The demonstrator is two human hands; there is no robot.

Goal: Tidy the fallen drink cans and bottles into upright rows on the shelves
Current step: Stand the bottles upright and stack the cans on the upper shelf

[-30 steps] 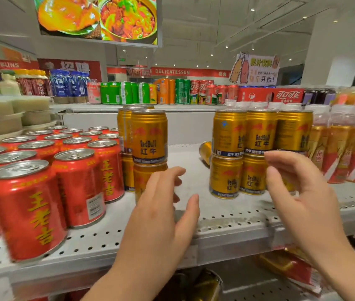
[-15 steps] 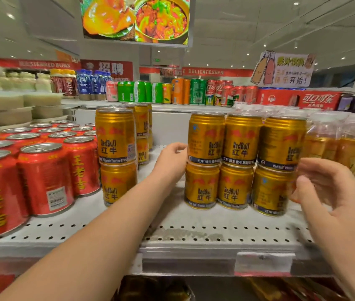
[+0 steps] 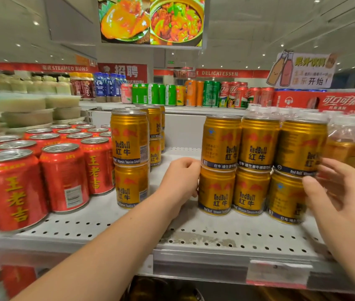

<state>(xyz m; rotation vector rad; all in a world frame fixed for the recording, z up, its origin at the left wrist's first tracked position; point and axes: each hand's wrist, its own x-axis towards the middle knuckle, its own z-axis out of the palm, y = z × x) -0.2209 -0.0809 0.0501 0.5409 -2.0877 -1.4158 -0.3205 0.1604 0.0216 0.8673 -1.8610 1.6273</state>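
Gold Red Bull cans stand two high on the white perforated shelf (image 3: 194, 237). A block of three stacks (image 3: 257, 148) fills the middle right. A separate stack (image 3: 129, 140) stands to the left, with more gold cans behind it. My left hand (image 3: 180, 181) reaches into the gap between them. Its curled fingers rest against the left side of the block and its fingertips are hidden behind the cans. My right hand (image 3: 335, 192) is at the block's right side, fingers spread and touching the end stack. No fallen can is in sight.
Upright red cans (image 3: 63, 177) with yellow characters crowd the shelf's left part. Clear bottles of amber drink (image 3: 346, 146) stand right of the gold block. The top shelf holds mixed soda cans (image 3: 172, 94). A price tag (image 3: 278, 272) hangs on the shelf edge.
My left hand reached forward from the shelf's front edge into the gap beside the block. My right hand moved closer to the end stack. The fallen gold can behind the block is now out of sight.
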